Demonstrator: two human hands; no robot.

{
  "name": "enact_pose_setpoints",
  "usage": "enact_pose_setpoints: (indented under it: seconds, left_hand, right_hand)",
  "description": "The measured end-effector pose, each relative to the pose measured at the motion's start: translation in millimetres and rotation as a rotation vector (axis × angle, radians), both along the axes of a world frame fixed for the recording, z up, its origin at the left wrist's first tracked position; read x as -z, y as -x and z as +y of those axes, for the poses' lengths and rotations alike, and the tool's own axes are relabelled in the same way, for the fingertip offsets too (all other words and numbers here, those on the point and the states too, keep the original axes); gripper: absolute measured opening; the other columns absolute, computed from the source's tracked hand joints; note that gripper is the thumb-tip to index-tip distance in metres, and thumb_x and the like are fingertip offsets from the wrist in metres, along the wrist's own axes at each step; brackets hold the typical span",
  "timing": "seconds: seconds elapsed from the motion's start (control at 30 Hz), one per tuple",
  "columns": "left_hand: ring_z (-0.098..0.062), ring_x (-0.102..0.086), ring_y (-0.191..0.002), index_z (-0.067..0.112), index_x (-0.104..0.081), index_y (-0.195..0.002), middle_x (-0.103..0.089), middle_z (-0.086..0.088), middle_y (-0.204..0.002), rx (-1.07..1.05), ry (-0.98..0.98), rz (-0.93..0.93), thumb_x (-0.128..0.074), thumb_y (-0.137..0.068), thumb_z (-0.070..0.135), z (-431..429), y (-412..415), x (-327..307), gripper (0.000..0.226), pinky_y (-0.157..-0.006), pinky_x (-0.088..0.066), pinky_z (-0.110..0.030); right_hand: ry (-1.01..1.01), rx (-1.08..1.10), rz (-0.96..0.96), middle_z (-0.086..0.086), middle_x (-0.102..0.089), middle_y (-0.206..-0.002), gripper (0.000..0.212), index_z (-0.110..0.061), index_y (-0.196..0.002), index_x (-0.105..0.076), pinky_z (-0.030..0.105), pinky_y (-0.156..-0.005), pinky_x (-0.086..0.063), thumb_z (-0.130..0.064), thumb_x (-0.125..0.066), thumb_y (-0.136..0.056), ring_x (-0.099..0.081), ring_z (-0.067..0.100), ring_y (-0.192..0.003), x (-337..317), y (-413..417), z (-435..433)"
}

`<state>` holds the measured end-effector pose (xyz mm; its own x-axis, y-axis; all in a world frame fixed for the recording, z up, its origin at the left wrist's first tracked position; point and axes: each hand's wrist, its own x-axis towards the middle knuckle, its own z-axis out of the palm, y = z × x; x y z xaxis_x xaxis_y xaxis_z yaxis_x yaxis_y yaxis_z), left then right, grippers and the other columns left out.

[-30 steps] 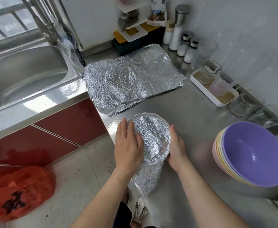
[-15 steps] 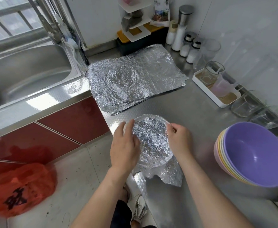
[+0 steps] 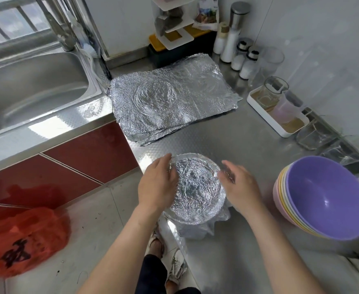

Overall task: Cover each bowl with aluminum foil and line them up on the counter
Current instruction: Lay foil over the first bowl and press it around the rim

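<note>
Shiny tabletop point(image 3: 248, 145) holds 1 foil-covered bowl point(image 3: 195, 187), 1 foil pile point(image 3: 170, 102) and 1 bowl stack point(image 3: 327, 198). The left hand point(image 3: 155, 185) presses flat on the covered rim. The right hand point(image 3: 242, 187) is too blurry to tell.

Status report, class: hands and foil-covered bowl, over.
Left hand on left rim of bowl; right hand open, blurred, by right rim. Bowl foil-covered, at counter edge. Nothing obstructing.
</note>
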<state>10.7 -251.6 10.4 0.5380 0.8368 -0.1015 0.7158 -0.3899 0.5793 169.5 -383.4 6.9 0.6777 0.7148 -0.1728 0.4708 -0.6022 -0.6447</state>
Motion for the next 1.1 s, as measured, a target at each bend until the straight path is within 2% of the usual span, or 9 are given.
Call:
enact_pose_setpoints:
  seconds: [0.07, 0.27, 0.37, 0.47, 0.6, 0.77, 0.93, 1.03, 1.1]
  left_hand:
    - [-0.024, -0.057, -0.116, 0.024, -0.047, -0.141, -0.062, -0.001, -0.13, -0.019, 0.053, -0.04, -0.044, -0.1, 0.029, 1.1, -4.9, 3.8, 0.041, -0.086, -0.043, -0.033]
    - [-0.021, -0.063, -0.088, 0.017, -0.064, -0.119, -0.072, -0.001, -0.097, -0.189, 0.108, -0.182, -0.048, -0.101, 0.027, -2.8, -4.0, 8.1, 0.027, -0.069, -0.035, -0.028]
    - [-0.018, -0.059, -0.07, 0.016, -0.066, -0.1, -0.066, 0.005, -0.073, -0.223, 0.089, -0.22, -0.049, -0.101, 0.025, -7.0, -4.1, 9.6, 0.02, -0.06, -0.029, -0.029]
    - [-0.005, -0.051, -0.057, 0.019, -0.061, -0.088, -0.055, 0.01, -0.06, -0.239, 0.083, -0.225, -0.049, -0.101, 0.025, -8.2, -2.5, 12.4, 0.019, -0.056, -0.025, -0.028]
    - [-0.005, -0.049, -0.057, 0.018, -0.062, -0.087, -0.054, 0.011, -0.059, -0.257, 0.065, -0.226, -0.049, -0.1, 0.024, -9.3, -3.1, 10.1, 0.019, -0.056, -0.022, -0.027]
    - [-0.019, -0.049, -0.06, 0.017, -0.061, -0.084, -0.053, 0.007, -0.059, -0.259, 0.051, -0.219, -0.049, -0.1, 0.024, -9.0, -3.5, 12.1, 0.021, -0.056, -0.023, -0.031]
    - [-0.022, -0.052, -0.064, 0.015, -0.062, -0.086, -0.059, 0.002, -0.064, -0.301, 0.048, -0.234, -0.048, -0.101, 0.024, -11.1, -0.6, 11.9, 0.022, -0.057, -0.025, -0.032]
    - [-0.024, -0.056, -0.068, 0.013, -0.065, -0.092, -0.062, 0.0, -0.068, -0.354, 0.069, -0.249, -0.047, -0.101, 0.023, -14.1, 1.5, 7.9, 0.022, -0.058, -0.026, -0.031]
    - [-0.027, -0.061, -0.082, 0.015, -0.065, -0.103, -0.066, -0.001, -0.08, -0.372, 0.107, -0.187, -0.044, -0.101, 0.023, -15.3, 1.8, 2.3, 0.022, -0.064, -0.031, -0.031]
  right_hand:
    - [-0.017, -0.066, 0.058, 0.002, -0.058, -0.129, 0.039, -0.015, -0.131, -0.056, 0.037, -0.102, -0.04, -0.029, -0.058, -0.094, -0.053, 0.023, -0.119, 5.1, 5.0, -0.7]
    - [-0.015, 0.026, 0.208, -0.004, -0.067, -0.113, 0.033, -0.02, -0.121, -0.059, 0.03, -0.09, -0.043, -0.039, -0.056, -0.094, -0.06, 0.016, -0.106, 13.4, 3.6, -4.1]
    - [-0.111, 0.083, 0.335, -0.007, -0.066, -0.101, 0.028, -0.015, -0.115, -0.062, 0.024, -0.08, -0.038, -0.034, -0.054, -0.096, -0.059, 0.007, -0.093, 16.7, 10.7, -5.2]
    - [-0.201, 0.129, 0.462, -0.016, -0.059, -0.103, 0.027, -0.019, -0.119, -0.059, 0.023, -0.091, -0.037, -0.031, -0.044, -0.101, -0.054, 0.002, -0.097, 19.3, 24.4, -5.3]
    - [-0.298, 0.321, 0.697, -0.009, -0.047, -0.128, 0.047, -0.006, -0.138, -0.046, 0.016, -0.104, -0.028, -0.034, -0.035, -0.102, -0.042, 0.005, -0.123, 20.3, 33.1, -3.9]
    - [-0.418, 0.511, 0.898, 0.003, -0.063, -0.127, 0.078, -0.015, -0.121, -0.063, 0.044, -0.11, -0.038, -0.075, -0.056, -0.072, -0.056, 0.017, -0.122, 27.2, 40.9, -1.7]
    - [-0.434, 0.546, 1.004, 0.01, -0.069, -0.117, 0.044, -0.014, -0.114, -0.065, 0.05, -0.105, -0.043, -0.047, -0.045, -0.095, -0.062, 0.025, -0.114, 22.9, 43.7, 5.6]
    - [-0.434, 0.493, 0.989, 0.007, -0.068, -0.12, 0.062, -0.011, -0.119, -0.064, 0.047, -0.106, -0.042, -0.062, -0.051, -0.087, -0.06, 0.023, -0.117, 21.3, 44.9, 10.2]
    - [-0.396, 0.421, 0.887, -0.003, -0.058, -0.13, 0.067, -0.008, -0.13, -0.057, 0.033, -0.11, -0.037, -0.061, -0.05, -0.089, -0.052, 0.013, -0.124, 18.2, 42.2, 13.0]
